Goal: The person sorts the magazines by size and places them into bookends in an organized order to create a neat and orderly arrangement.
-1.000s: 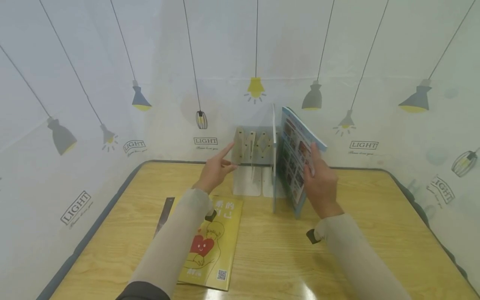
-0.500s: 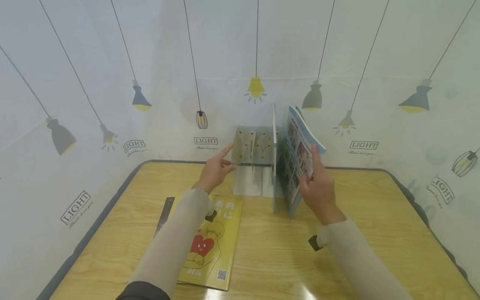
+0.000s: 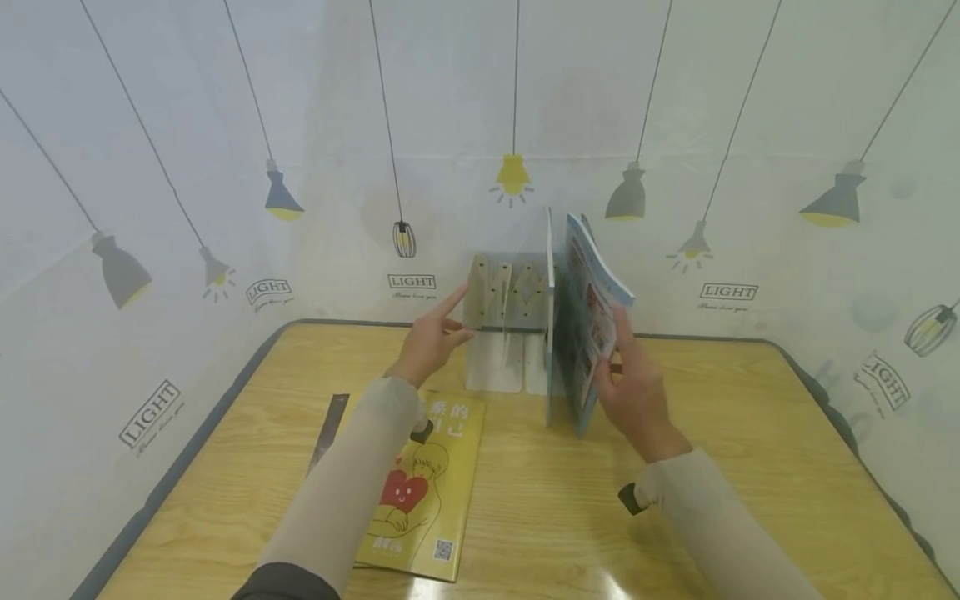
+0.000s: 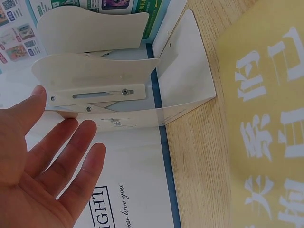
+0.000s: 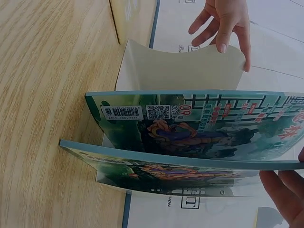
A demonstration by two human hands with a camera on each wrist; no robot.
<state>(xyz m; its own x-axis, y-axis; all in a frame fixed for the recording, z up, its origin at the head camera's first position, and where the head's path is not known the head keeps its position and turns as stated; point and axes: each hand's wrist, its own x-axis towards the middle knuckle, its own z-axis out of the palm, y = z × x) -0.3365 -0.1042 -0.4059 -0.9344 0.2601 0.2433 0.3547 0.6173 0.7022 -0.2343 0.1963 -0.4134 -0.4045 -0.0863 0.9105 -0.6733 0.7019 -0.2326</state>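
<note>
My left hand [image 3: 429, 342] holds the end panel of a cream metal bookend [image 3: 493, 362], with one digit over its edge and the other fingers spread outside. In the left wrist view, slotted dividers [image 4: 95, 28] stand behind that panel. A thin magazine [image 5: 209, 123] with a blue spine stands upright in the bookend, seen edge-on from the head. To its right, my right hand [image 3: 637, 392] grips a second blue-edged magazine [image 3: 592, 333] by its near upper edge, thumb on the printed face. This magazine leans slightly, its lower corner close over the table.
A yellow book [image 3: 431, 508] with a red heart lies flat at front left, partly under my left sleeve. A dark strip [image 3: 330, 429] shows beside it. The wooden table [image 3: 540, 517] meets a white wall cover [image 3: 337, 183] printed with lamps.
The magazine in my right hand has swung and shifted left, nearer the standing one. My left hand, the bookend and the yellow book keep their places.
</note>
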